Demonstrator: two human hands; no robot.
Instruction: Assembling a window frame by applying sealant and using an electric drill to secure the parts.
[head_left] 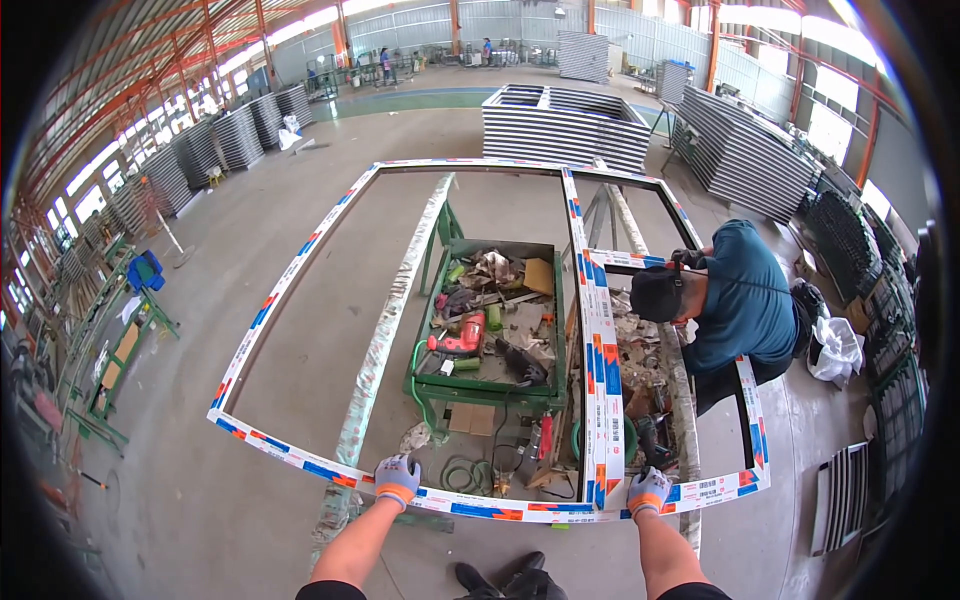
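A large window frame [500, 508], wrapped in white film with blue and orange print, lies flat across two padded supports. My left hand [397, 478], in a grey glove with an orange cuff, is closed over its near rail, left of the middle. Farther right on the same rail, my right hand [649, 490] is closed in a matching glove, just right of the upright bar. The fingertips of both hands are partly hidden. A smaller inner frame [602, 400] sits in the right section. Over it bends a co-worker [745, 290] in a dark cap and teal shirt.
Below the frame stands a green bin [480, 392] with a red power tool [462, 335] and scraps. The left padded support [390, 325] runs front to back. Stacked frames [565, 130] rise beyond. A green rack [130, 350] is at left, a white bag [836, 350] at right.
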